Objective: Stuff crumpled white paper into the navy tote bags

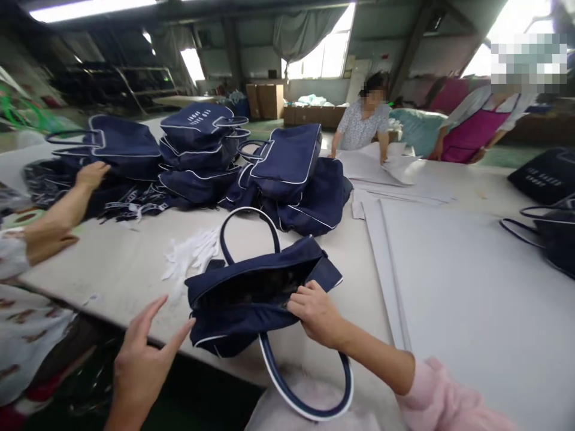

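A navy zippered tote bag (251, 293) with white piping lies on the white-covered table, its opening gaping and its inside dark. My right hand (314, 314) grips the upper edge of the opening, with a pink sleeve on the forearm. My left hand (144, 353) is raised just left of the bag, fingers apart, holding nothing and close to the bag's corner. One round navy handle (245, 224) arcs up behind the bag, and the other (309, 389) hangs towards me over the table edge.
Stacks of navy bags (200, 155) lie at the table's far side, and a co-worker's hand (92, 176) rests near them. White gloves (191, 254) lie beside the bag. Large grey sheets (449, 299) cover the right side, with further workers (363, 114) beyond.
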The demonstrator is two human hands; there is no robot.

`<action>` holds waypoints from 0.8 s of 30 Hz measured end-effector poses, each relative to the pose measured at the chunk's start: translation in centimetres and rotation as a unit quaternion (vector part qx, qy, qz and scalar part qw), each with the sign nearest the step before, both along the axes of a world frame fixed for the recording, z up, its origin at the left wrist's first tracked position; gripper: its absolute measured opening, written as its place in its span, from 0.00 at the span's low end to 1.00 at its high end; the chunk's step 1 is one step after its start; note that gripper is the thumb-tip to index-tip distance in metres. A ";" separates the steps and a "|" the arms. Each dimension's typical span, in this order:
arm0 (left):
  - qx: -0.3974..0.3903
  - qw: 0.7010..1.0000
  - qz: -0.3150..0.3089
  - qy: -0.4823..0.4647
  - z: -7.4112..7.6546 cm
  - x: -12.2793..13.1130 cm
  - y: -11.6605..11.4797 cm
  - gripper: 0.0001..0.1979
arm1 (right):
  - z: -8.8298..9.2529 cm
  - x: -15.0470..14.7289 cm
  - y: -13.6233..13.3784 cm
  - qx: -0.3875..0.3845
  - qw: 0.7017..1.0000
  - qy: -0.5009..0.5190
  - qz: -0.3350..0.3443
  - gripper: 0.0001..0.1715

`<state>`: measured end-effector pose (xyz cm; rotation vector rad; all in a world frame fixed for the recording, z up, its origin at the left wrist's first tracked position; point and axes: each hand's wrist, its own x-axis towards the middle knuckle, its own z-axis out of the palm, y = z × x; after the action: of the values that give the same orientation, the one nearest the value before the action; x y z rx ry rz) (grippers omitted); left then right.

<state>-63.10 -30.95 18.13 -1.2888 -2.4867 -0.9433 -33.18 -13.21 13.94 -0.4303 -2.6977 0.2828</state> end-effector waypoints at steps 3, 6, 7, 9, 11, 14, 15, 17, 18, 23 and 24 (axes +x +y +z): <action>0.004 0.981 -0.146 0.132 0.6 3.5 3.6 0.42 | 1.8 4.2 -2.5 0.030 0.999 0.038 -0.012 0.11; -0.053 0.961 -0.181 0.203 -0.4 4.9 6.7 0.39 | 2.0 7.3 -4.5 0.045 0.997 0.056 -0.027 0.14; -0.061 0.959 -0.174 0.215 -0.8 5.2 7.7 0.36 | 1.7 8.1 -5.1 0.043 0.997 0.063 -0.033 0.15; -0.048 0.959 -0.163 0.226 -1.3 5.7 9.5 0.27 | 0.9 9.4 -6.3 0.031 0.995 0.077 -0.048 0.15; 0.003 0.955 -0.175 0.240 -1.1 6.3 10.9 0.13 | 0.4 10.7 -7.6 0.013 0.994 0.090 -0.068 0.15; 0.139 0.915 -0.233 0.299 0.3 8.0 12.5 0.02 | 1.0 12.6 -9.8 -0.029 0.987 0.133 -0.091 0.13; 0.183 0.895 -0.253 0.320 0.9 8.6 13.0 0.04 | 1.5 13.2 -10.3 -0.051 0.982 0.155 -0.096 0.12; 0.238 0.862 -0.285 0.345 2.0 9.8 14.4 0.08 | 2.2 14.1 -10.9 -0.106 0.968 0.203 -0.106 0.11; 0.255 0.851 -0.300 0.348 2.3 10.3 15.2 0.10 | 2.4 14.4 -10.8 -0.133 0.959 0.224 -0.112 0.11; 0.173 0.842 -0.373 0.348 0.0 11.3 19.8 0.12 | -1.3 12.6 -8.2 -0.221 0.934 0.233 -0.157 0.11; 0.102 0.853 -0.381 0.342 -0.9 11.4 20.3 0.12 | -2.5 11.7 -7.8 -0.232 0.936 0.203 -0.169 0.12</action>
<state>-51.74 -10.69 17.27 -2.1062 -1.2936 -0.6499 -21.46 -21.01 11.42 -0.8540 -2.0930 0.8150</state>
